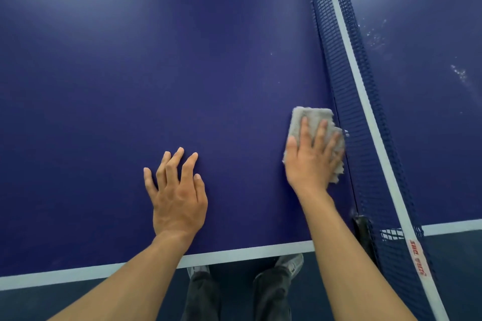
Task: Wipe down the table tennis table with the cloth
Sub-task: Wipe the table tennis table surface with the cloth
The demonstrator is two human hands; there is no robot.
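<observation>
— So where's the cloth (311, 125) sitting?

— Under the right hand (311, 161), pressed flat on the blue table tennis table (156, 60). The fingers (321, 131) are spread over the grey cloth rather than curled round it; it sticks out beyond the fingertips and at the outer side of the palm.

— And how close is the net (362, 122)?

— Just to the right of that hand; the cloth's edge reaches about to its foot.

— What about the left hand (177, 198)?

— Open and empty, palm down on the table, fingers loosely splayed, well to the left of the cloth.

— Anything past the net?

— Pale specks (457, 73) on the far half, beyond the right hand. Below both forearms, the table's white edge line (234, 253), then dark trousers and shoes (292, 263) on the floor.
</observation>
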